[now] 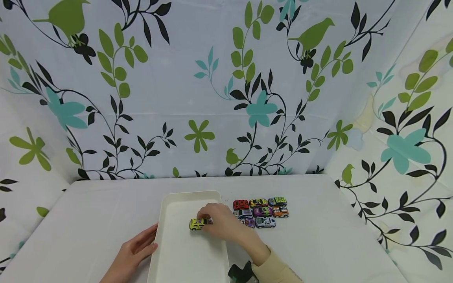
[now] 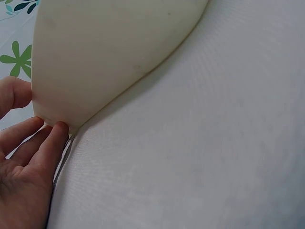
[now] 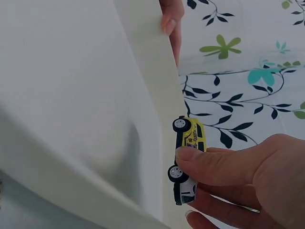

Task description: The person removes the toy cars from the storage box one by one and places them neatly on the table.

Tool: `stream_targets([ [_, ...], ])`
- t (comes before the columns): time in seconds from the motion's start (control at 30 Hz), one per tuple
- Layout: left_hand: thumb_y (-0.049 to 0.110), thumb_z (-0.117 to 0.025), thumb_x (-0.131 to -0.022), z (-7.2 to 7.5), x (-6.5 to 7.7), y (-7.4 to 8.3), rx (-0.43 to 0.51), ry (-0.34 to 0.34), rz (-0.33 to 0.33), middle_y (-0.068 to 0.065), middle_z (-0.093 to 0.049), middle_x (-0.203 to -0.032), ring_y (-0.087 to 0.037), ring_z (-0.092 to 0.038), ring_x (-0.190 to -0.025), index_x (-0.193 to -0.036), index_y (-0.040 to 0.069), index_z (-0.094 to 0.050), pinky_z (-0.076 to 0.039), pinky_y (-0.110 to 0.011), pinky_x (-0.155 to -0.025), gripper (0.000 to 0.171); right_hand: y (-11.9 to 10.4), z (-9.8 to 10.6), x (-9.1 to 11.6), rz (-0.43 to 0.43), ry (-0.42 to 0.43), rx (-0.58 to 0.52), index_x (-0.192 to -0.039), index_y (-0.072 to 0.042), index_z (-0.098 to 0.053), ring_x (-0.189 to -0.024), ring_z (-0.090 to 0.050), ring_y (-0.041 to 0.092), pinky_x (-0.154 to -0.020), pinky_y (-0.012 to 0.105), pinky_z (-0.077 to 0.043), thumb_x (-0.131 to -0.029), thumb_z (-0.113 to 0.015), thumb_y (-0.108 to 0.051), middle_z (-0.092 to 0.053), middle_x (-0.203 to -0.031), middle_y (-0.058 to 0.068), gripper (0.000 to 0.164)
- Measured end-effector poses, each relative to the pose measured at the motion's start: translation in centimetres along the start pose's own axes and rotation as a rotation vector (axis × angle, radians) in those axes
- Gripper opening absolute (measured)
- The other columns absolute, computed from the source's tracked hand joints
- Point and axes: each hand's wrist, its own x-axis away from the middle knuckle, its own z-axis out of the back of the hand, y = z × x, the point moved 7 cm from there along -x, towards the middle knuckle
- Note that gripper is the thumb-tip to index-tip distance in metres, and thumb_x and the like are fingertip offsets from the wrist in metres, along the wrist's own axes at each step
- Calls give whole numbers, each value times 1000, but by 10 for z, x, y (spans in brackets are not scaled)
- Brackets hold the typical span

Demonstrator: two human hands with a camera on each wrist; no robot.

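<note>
My right hand point(image 1: 221, 222) pinches a yellow toy car point(image 1: 197, 224) over the white tray point(image 1: 170, 200). In the right wrist view the thumb lies on the side of the toy car point(image 3: 188, 138), whose wheels face the tray's inner floor; other fingers are behind it. My left hand point(image 1: 132, 251) is at the tray's left side. The left wrist view shows its fairly straight fingers point(image 2: 50, 143) touching the tray's outer wall point(image 2: 109, 52).
Just right of the tray, several small toy cars point(image 1: 262, 212) stand close together in rows on the white table point(image 1: 318, 243), partly hidden by my right hand. A patterned cloth point(image 1: 159, 98) hangs behind the table. A black object point(image 1: 242, 272) lies by my right sleeve.
</note>
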Motion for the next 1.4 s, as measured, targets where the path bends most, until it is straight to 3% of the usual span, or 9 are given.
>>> stream_targets([
  [0.1, 29, -69, -95, 0, 0, 1, 2, -10, -13, -13, -40, -156, 17, -50, -112, -153, 6, -40, -53, -21, -97, 69, 5, 9, 10, -6, 32, -16, -108, -17, -74, -92, -60, 5, -84, 23, -51, -85, -80, -12, -69, -100, -8, 24],
  [0.4, 28, -69, -95, 0, 0, 1, 13, -18, -20, -13, -39, -157, 18, -50, -112, -153, 5, -39, -51, -14, -93, 69, 19, 24, 33, 31, 151, -42, -109, -15, -75, -101, -62, 10, -92, 32, -54, -86, -78, -11, -70, -105, -5, 24],
  [0.77, 30, -69, -95, 0, 0, 0, -3, -13, -6, -13, -39, -157, 18, -49, -112, -153, 7, -39, -52, -17, -94, 69, 36, 37, 61, 66, 345, -25, -109, -14, -76, -104, -59, 14, -87, 31, -56, -83, -79, -3, -67, -110, -3, 28],
  [1.0, 28, -68, -96, 1, 2, 4, -15, -16, -19, -14, -41, -156, 18, -49, -114, -153, 6, -39, -48, -11, -91, 68, 56, 46, 81, 62, 403, -28, -111, -14, -76, -107, -60, 17, -87, 32, -56, -81, -80, -3, -67, -114, -2, 32],
  [1.17, 30, -68, -96, 1, 2, 4, -21, -15, -1, -12, -40, -157, 18, -49, -113, -153, 8, -39, -50, -13, -92, 68, 76, 53, 98, 47, 447, 21, -112, -13, -76, -107, -61, 18, -88, 35, -57, -78, -82, -4, -68, -114, -1, 35],
  [1.4, 30, -68, -96, 0, 0, 3, -13, -16, 1, -13, -39, -157, 14, -49, -117, -153, 8, -39, -53, -24, -98, 69, 109, 65, 124, -38, 497, 80, -112, -12, -75, -112, -63, 24, -94, 44, -55, -74, -84, -1, -70, -113, -1, 41],
])
